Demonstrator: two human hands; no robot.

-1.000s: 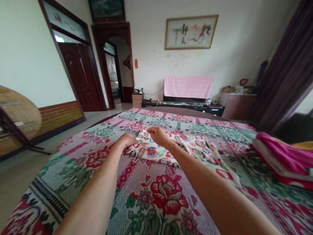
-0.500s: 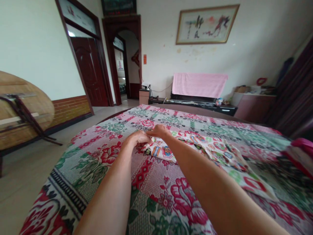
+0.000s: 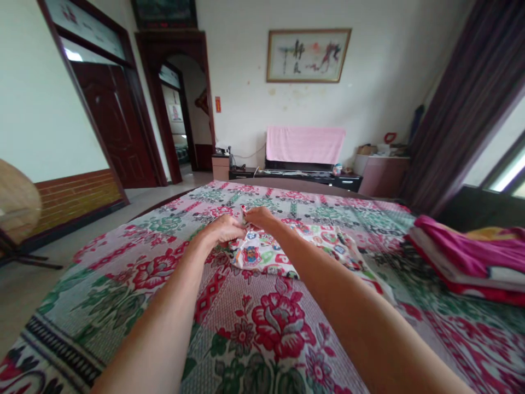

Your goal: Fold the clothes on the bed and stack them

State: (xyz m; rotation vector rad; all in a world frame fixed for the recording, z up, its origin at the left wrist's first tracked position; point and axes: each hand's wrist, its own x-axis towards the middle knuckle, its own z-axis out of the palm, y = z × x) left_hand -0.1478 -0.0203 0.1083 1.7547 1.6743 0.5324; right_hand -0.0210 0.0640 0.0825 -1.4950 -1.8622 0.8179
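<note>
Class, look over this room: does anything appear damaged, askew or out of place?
Yes: yellowish blotches mark the pale wall just below the framed picture, perhaps stains or worn paint.

The right forearm [image 3: 340, 284] hides some printed cloth [image 3: 266, 255]; the curtain [image 3: 455, 104] is cut off.

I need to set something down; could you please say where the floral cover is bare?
The floral cover is bare left of the left forearm, between it and the right forearm, and beyond the printed cloth. Crowded: around the left hand, right hand and fabric stack.
</note>
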